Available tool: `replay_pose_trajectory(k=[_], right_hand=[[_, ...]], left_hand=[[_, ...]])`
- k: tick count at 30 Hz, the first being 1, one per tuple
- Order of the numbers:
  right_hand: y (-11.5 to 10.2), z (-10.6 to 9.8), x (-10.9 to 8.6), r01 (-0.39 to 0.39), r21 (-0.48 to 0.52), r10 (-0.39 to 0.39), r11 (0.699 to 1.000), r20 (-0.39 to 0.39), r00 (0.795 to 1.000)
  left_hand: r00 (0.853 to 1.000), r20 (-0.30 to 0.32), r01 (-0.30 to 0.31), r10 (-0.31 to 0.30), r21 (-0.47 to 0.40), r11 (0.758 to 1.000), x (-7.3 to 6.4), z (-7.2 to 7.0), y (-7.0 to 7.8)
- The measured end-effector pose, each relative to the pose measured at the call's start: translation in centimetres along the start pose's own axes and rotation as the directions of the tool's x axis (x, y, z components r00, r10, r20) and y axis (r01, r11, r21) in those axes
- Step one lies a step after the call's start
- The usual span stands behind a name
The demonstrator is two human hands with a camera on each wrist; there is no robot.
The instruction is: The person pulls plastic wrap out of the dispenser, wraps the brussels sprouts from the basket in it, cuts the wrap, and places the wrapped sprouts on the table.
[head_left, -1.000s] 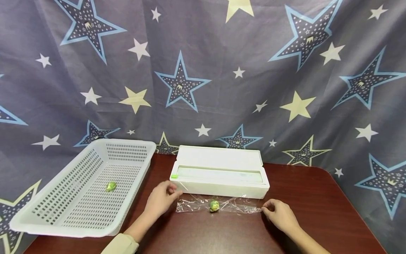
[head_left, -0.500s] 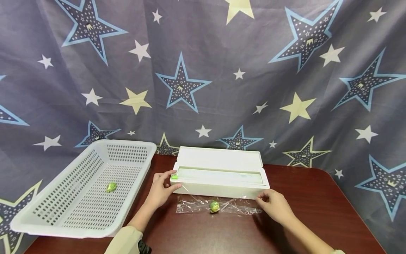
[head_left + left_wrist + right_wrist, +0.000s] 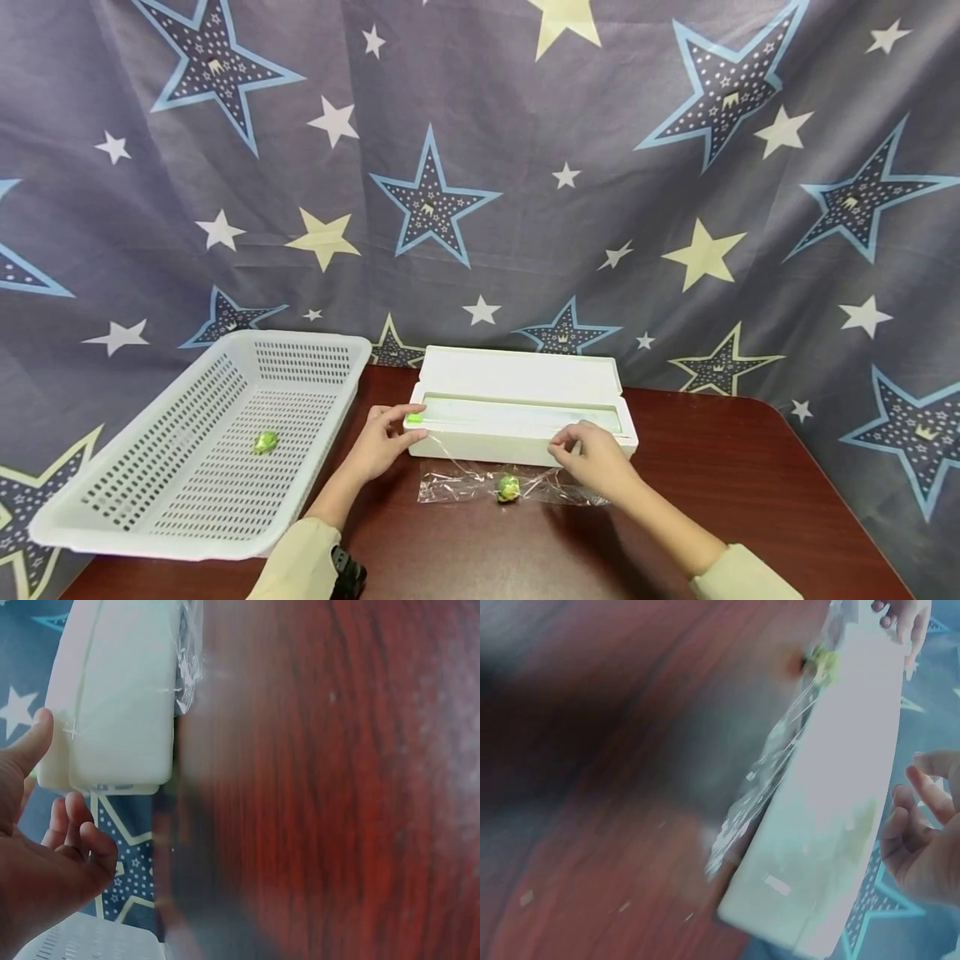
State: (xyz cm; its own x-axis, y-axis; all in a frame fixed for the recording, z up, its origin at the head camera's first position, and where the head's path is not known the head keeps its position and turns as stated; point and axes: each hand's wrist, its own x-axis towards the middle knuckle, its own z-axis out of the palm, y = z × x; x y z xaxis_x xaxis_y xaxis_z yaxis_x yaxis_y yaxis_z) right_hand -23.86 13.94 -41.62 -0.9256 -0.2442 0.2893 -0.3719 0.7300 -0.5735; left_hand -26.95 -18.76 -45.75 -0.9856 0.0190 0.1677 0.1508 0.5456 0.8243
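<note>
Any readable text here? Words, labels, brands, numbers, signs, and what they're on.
None readable.
Dark marks at the end of the white box, left wrist view: too small and blurred to read.
Faint bluish marks on the pale strip inside the box, head view: too faint to read.
Starred cloth: printed stars and small crowns, no lettering I can make out.

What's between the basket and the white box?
In the head view, the left hand at the left end of the box, and a bare strip of tabletop beyond it.
</note>
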Motion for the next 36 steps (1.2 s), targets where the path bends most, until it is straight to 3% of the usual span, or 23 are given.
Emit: replay_pose_trajectory(k=[12, 21, 36], right_hand=[[-5.3, 3.7, 3.2, 0.12, 0.064, -0.124, 0.991, 0.053, 0.991], [-8.1, 6.2, 4.6, 0.188, 0.052, -0.191, 0.981, 0.082, 0.978], [-11.1, 9.5, 7.1, 0.137, -0.03, -0.133, 0.99, 0.106, 0.985]], left_hand=[[0.996, 0.076, -0.05, 0.049, 0.011, 0.999, 0.4, -0.8, -0.7], [0.993, 0.087, -0.085, 0.082, 0.032, 0.996, 0.5, -0.9, -0.7], [0.989, 0.111, -0.101, 0.095, 0.043, 0.994, 0.5, -0.9, -0.5]])
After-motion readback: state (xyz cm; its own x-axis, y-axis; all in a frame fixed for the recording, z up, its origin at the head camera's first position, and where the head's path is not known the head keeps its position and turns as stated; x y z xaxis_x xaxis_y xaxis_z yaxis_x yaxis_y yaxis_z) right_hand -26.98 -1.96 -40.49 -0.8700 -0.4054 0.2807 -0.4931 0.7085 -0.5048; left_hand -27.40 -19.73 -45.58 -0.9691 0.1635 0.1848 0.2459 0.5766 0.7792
